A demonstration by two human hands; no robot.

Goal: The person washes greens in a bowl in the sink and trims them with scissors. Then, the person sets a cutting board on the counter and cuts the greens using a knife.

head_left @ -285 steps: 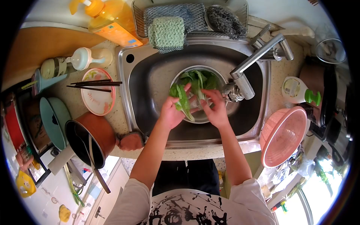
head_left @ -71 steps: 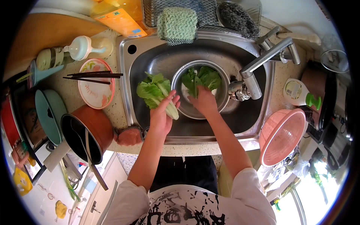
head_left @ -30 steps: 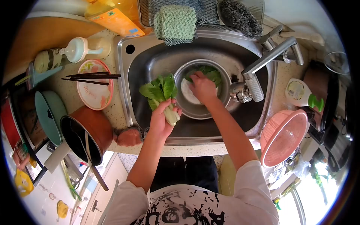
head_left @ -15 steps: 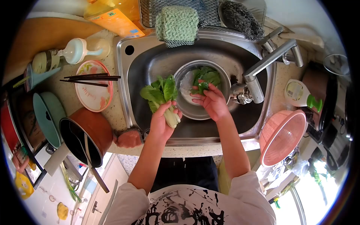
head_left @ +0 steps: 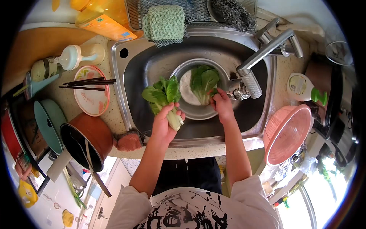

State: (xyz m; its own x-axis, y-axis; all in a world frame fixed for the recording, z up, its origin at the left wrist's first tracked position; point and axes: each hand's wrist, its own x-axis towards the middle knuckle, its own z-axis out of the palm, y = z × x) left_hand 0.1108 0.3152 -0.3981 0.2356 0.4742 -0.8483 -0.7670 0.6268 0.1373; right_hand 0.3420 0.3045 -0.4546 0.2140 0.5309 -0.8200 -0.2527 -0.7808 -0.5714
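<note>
A bunch of leafy greens (head_left: 162, 96) is gripped by its pale stems in my left hand (head_left: 164, 121), over the left part of the steel sink (head_left: 131, 110). A round metal bowl (head_left: 198, 114) stands in the sink, with more green leaves (head_left: 204, 81) lying in it. At the bowl's right rim is my right hand (head_left: 222, 105), its fingers pinched together on a small dark green leaf piece (head_left: 213, 92), beside the leaves in the bowl.
The faucet (head_left: 249, 82) reaches over the sink's right side. A pink colander (head_left: 288, 135) stands on the right; a brown pot (head_left: 101, 133) and a plate (head_left: 91, 102) with chopsticks (head_left: 89, 82) are on the left. Folded cloths (head_left: 164, 23) lie behind the sink.
My left hand now holds a bunch of greens. My right hand has moved out of the bowl's middle to its right rim, and its spread fingers have closed. The view has shifted slightly.
</note>
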